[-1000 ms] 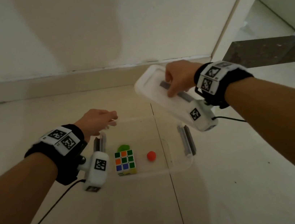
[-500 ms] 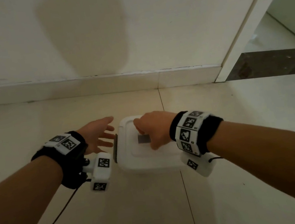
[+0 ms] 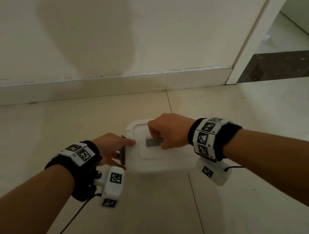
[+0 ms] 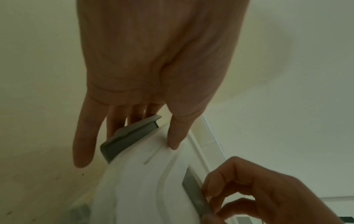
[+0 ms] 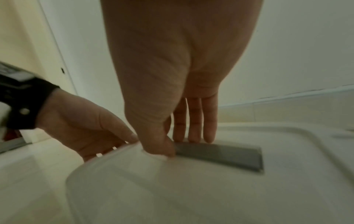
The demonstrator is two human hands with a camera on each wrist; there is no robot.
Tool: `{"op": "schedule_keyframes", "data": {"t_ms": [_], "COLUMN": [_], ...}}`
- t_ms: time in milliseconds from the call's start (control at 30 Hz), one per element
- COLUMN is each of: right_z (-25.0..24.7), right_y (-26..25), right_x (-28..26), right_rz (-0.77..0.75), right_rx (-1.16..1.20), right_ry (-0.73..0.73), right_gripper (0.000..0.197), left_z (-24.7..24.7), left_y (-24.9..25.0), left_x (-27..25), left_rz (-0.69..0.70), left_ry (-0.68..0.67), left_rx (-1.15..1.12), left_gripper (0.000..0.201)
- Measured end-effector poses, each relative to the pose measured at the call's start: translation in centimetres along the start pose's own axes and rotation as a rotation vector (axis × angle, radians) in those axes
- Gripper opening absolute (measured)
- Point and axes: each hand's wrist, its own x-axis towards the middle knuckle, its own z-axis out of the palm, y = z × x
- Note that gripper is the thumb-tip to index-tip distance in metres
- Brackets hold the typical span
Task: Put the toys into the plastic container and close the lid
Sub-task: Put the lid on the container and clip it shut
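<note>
Now the lid (image 3: 155,156) sits on the plastic container (image 5: 134,189) on the floor; right hand (image 3: 171,130) pinches its grey handle (image 3: 154,142), left hand (image 3: 112,148) spread at the side latch (image 3: 123,153). Uneven seating could leave 1 latch unclipped.

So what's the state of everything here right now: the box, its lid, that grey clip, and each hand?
Plastic container: on the floor, covered by its lid.
Lid: lying on top of the container.
Left grey latch: sticking out from the lid, not folded down.
Lid handle: flat grey bar, pinched.
Left hand: fingers straight, thumb on the lid, fingers behind the latch.
Right hand: thumb and fingers pinching the lid handle.
</note>
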Motion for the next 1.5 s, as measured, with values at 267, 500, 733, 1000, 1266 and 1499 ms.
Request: {"op": "schedule_keyframes", "data": {"t_ms": [267,500,733,1000,1266,1499], "right_z": [0.3,-0.3,-0.6,0.1,-0.4,-0.5], "right_y": [1.5,4.6,8.5,7.0,5.9,5.5], "right_x": [0.9,-0.5,-1.8,-1.1,-0.8,-0.9], "right_rz": [0.011,0.146,0.692,0.781,0.752,0.77], "right_rx": [0.126,0.371,0.443,0.687,0.657,0.639], "right_ry": [0.007,0.176,0.184,-0.21,-0.2,-0.132], "right_gripper": [0.029,0.026,0.064,0.057,0.031,0.037], "left_z": [0.1,0.0,-1.9,-3.3,-3.0,-3.0], "left_y": [-0.1,0.2,0.2,-0.2,-0.5,-0.5], "left_x": [0.2,0.3,0.1,-0.5,-0.4,-0.4], "left_rz": [-0.003,0.036,0.018,0.028,0.07,0.081], "left_ry": [0.012,0.064,0.178,0.282,0.318,0.326], "left_rx": [0.006,0.064,0.135,0.181,0.255,0.282], "left_gripper": [0.042,0.043,0.047,0.035,0.04,0.04]}}
